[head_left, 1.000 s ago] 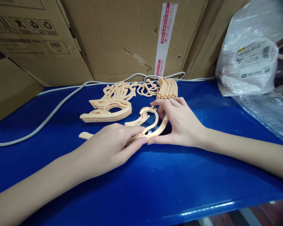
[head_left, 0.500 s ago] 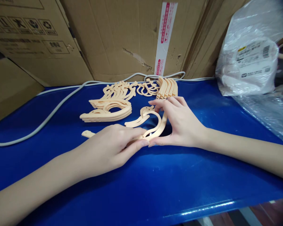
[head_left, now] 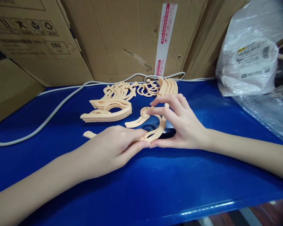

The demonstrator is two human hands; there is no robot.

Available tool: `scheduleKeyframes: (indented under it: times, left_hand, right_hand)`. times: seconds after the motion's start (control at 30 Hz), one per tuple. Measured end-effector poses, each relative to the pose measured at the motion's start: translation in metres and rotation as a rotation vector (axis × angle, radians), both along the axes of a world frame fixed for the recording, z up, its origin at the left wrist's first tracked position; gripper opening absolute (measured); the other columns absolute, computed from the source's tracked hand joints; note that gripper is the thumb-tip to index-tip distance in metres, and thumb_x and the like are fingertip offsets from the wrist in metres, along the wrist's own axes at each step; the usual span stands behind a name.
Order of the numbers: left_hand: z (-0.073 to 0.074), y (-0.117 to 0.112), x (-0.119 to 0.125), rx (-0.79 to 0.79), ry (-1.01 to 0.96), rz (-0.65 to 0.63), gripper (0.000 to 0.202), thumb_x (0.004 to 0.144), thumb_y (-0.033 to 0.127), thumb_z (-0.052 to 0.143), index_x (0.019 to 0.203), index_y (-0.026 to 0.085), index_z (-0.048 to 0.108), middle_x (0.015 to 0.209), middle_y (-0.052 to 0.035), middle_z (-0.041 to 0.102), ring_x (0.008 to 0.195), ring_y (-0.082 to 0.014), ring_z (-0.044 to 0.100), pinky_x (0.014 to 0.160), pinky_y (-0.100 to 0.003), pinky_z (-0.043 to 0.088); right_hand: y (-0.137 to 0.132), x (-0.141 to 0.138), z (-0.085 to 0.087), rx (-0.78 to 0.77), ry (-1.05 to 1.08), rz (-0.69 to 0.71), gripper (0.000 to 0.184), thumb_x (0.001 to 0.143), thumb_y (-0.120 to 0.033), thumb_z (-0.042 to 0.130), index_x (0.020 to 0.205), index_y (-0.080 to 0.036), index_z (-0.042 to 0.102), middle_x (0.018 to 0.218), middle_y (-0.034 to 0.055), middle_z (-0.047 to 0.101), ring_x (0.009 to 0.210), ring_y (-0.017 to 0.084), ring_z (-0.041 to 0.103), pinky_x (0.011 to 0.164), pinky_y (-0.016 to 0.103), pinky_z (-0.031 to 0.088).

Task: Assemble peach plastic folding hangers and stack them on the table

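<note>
My left hand point(head_left: 115, 149) is closed round a beige plastic folding hanger point(head_left: 160, 129), thumb and fingers pinching it near its middle. One end of the hanger sticks out past the wrist side of that hand. My right hand point(head_left: 185, 124) curls round the other end, thumb low beside the left thumb and forefinger at the curved hook part. Its remaining fingers are raised. Just behind the hands lie loose curved hanger pieces point(head_left: 137, 121). The joint between the held parts is hidden by my left fingers.
A stack of folded hangers point(head_left: 108, 117) sits at left centre. Behind it are loose arms point(head_left: 119, 91), hooks point(head_left: 147, 89) and a row of arms point(head_left: 168, 86). A white cable point(head_left: 68, 100) crosses the blue table point(head_left: 141, 188). Cardboard boxes point(head_left: 122, 37) and a plastic bag point(head_left: 250, 62) stand behind.
My right forefinger has moved down onto the hook part, and the other right fingers have lifted and spread. The left hand keeps its grip, almost unmoved.
</note>
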State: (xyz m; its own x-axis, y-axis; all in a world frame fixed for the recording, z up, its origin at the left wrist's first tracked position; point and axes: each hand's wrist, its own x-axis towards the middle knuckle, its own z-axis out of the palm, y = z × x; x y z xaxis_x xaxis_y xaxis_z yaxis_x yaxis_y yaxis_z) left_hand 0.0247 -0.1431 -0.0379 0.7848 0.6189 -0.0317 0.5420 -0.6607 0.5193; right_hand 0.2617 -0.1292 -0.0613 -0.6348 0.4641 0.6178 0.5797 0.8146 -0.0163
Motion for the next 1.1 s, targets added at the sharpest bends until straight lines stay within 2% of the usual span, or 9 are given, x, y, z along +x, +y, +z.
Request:
scheduleKeyframes:
  times: [0.1,0.17,0.3,0.5,0.7,0.83,0.9,1.0,1.1]
  left_hand:
    - [-0.001,-0.001,0.000,0.007,-0.016,0.013,0.030,0.104,0.033,0.038,0.095,0.020,0.063,0.081,0.0027,0.067,0.069,-0.0130,0.058,0.063,-0.026,0.035]
    - [-0.001,-0.001,0.000,0.034,-0.033,0.027,0.030,0.104,0.034,0.037,0.099,0.020,0.064,0.084,0.0020,0.067,0.070,-0.0135,0.058,0.063,-0.026,0.035]
    - [-0.002,0.000,0.001,0.094,-0.028,0.059,0.033,0.104,0.035,0.037,0.094,0.019,0.065,0.079,0.0011,0.066,0.070,-0.0143,0.058,0.063,-0.026,0.035]
    - [-0.002,-0.001,0.002,0.191,-0.043,0.079,0.032,0.104,0.034,0.038,0.093,0.021,0.065,0.078,0.0008,0.068,0.069,-0.0146,0.063,0.063,-0.024,0.040]
    - [-0.006,-0.004,0.003,0.314,0.046,0.077,0.030,0.104,0.034,0.039,0.101,0.020,0.065,0.079,-0.0021,0.072,0.069,-0.0179,0.068,0.062,-0.025,0.045]
    - [-0.009,-0.007,0.004,0.423,0.053,0.008,0.029,0.104,0.037,0.041,0.097,0.020,0.064,0.076,-0.0010,0.072,0.060,-0.0171,0.067,0.051,-0.025,0.040]
    - [-0.010,-0.009,0.004,0.512,0.036,-0.036,0.028,0.105,0.036,0.041,0.105,0.020,0.063,0.080,-0.0010,0.074,0.059,-0.0174,0.068,0.048,-0.025,0.039]
    - [-0.014,-0.011,0.004,0.632,0.010,-0.095,0.029,0.106,0.031,0.038,0.126,0.018,0.055,0.095,-0.0023,0.077,0.072,-0.0189,0.073,0.052,-0.027,0.045]
    - [-0.017,-0.010,0.003,0.675,0.002,-0.138,0.028,0.105,0.028,0.039,0.125,0.016,0.055,0.098,-0.0020,0.076,0.078,-0.0193,0.074,0.056,-0.029,0.048]
  right_hand:
    - [-0.005,0.001,0.004,0.097,0.001,0.006,0.052,0.085,-0.064,0.064,0.107,-0.018,0.065,0.107,0.0123,0.064,0.098,0.026,0.055,0.083,0.043,0.042]
    - [-0.008,0.002,0.006,0.154,0.012,0.032,0.033,0.091,-0.052,0.062,0.092,-0.019,0.066,0.087,0.0069,0.065,0.079,0.020,0.054,0.073,0.038,0.039]
    - [-0.009,0.001,0.008,0.102,0.028,0.105,0.017,0.096,-0.027,0.055,0.082,-0.021,0.063,0.059,-0.0038,0.059,0.052,0.012,0.047,0.062,0.032,0.035]
    - [-0.002,0.001,-0.001,-0.090,0.077,0.033,0.019,0.099,-0.027,0.053,0.095,-0.017,0.068,0.059,-0.0038,0.062,0.052,0.011,0.055,0.061,0.027,0.038]
    - [0.000,0.000,-0.002,-0.172,0.047,0.030,0.022,0.100,-0.027,0.052,0.090,-0.015,0.067,0.072,0.0009,0.066,0.065,0.012,0.059,0.064,0.027,0.039]
    - [0.001,-0.001,0.001,-0.269,0.098,0.025,0.023,0.101,-0.028,0.050,0.087,-0.016,0.063,0.078,0.0020,0.063,0.072,0.013,0.056,0.066,0.025,0.039]
    - [0.002,0.000,0.001,-0.311,0.151,0.018,0.021,0.101,-0.028,0.050,0.087,-0.016,0.061,0.080,0.0015,0.061,0.075,0.013,0.054,0.069,0.025,0.040]
    - [0.006,0.001,-0.001,-0.389,0.230,0.014,0.013,0.098,-0.018,0.048,0.089,-0.017,0.057,0.085,0.0020,0.061,0.080,0.014,0.055,0.075,0.027,0.042]
    - [0.008,0.003,-0.002,-0.502,0.310,0.003,0.013,0.092,-0.010,0.046,0.095,-0.017,0.057,0.090,0.0027,0.065,0.083,0.015,0.058,0.075,0.027,0.044]
